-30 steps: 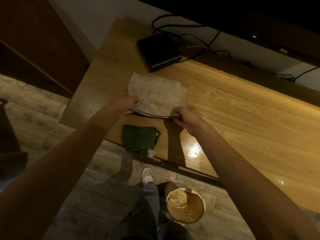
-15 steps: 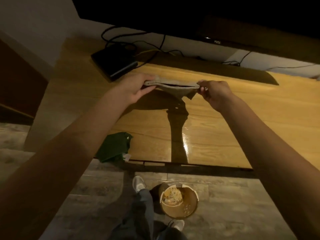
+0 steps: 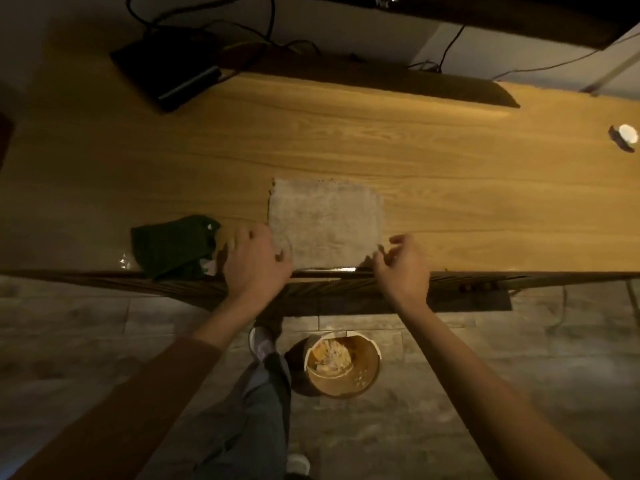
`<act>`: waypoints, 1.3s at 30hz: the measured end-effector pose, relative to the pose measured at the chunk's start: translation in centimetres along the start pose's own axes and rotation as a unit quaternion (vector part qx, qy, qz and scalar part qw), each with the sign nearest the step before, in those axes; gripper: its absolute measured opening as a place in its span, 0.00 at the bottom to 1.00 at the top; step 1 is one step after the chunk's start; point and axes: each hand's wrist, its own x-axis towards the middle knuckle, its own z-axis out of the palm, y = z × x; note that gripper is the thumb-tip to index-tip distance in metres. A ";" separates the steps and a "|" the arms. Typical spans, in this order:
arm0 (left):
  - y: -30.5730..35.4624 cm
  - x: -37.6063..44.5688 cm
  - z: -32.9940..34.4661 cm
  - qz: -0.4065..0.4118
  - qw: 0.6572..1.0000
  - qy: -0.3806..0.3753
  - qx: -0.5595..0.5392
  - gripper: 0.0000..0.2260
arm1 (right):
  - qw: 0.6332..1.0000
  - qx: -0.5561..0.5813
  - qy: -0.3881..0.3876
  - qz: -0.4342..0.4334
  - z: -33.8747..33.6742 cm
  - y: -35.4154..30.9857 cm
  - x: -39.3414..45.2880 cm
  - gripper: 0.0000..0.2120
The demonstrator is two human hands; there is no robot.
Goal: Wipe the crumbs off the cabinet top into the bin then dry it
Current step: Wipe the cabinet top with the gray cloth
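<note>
At the far left of the wooden cabinet top (image 3: 450,188), a flat black box (image 3: 166,67) sits against the wall with dark cables (image 3: 207,26) looping away behind it. Nearer, close to the front edge, a crumpled green cloth (image 3: 169,245) lies on the wood, with a small shiny wet patch just to its left. Just right of that cloth is the person's left hand (image 3: 256,259), seen from the back; its fingers are curled, and the fingertips meet the near left corner of a folded beige cloth (image 3: 325,223). Whether they pinch the corner or only touch it cannot be told from this angle. The beige cloth lies flat and square on the cabinet top, close to the front edge and about midway along the visible stretch. At its near right corner is the right hand (image 3: 401,266), fingers loosely curled with the thumb raised, the fingertips right at the cloth's edge; a firm grip cannot be made out here either. Below the two hands, on the tiled floor (image 3: 86,341) in front of the cabinet, stands a round tan bin (image 3: 343,365) holding pale scraps, beside the person's leg and light shoe (image 3: 261,342). Far to the right on the cabinet top sits a small white object (image 3: 625,135), well apart from the cloths.
</note>
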 end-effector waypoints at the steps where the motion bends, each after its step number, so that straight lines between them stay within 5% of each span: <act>1: 0.6 0.2 0.1 0.065 0.996 0.056 -0.003 0.09 | 0.997 -0.020 0.040 -0.061 0.4 -0.7 0.4 0.17; 4: 3.0 3.4 1.2 0.195 0.977 0.084 -0.013 0.13 | 0.966 -0.036 0.090 -0.241 2.3 -3.8 2.8 0.17; 6: 3.6 5.6 3.0 0.209 0.977 0.034 0.035 0.20 | 0.948 -0.068 0.025 -0.310 4.2 -5.2 4.6 0.21; 9: 2.3 6.6 6.5 0.182 0.974 0.013 0.136 0.25 | 0.945 -0.120 -0.070 -0.297 7.3 -4.6 5.6 0.26; 18: 3.1 10.9 8.3 0.179 0.969 0.087 0.145 0.26 | 0.948 -0.153 -0.035 -0.278 8.2 -6.2 9.1 0.26; 39: 14.4 38.0 3.4 0.175 0.946 0.146 0.231 0.19 | 0.946 -0.203 0.020 -0.253 8.7 -19.7 35.8 0.26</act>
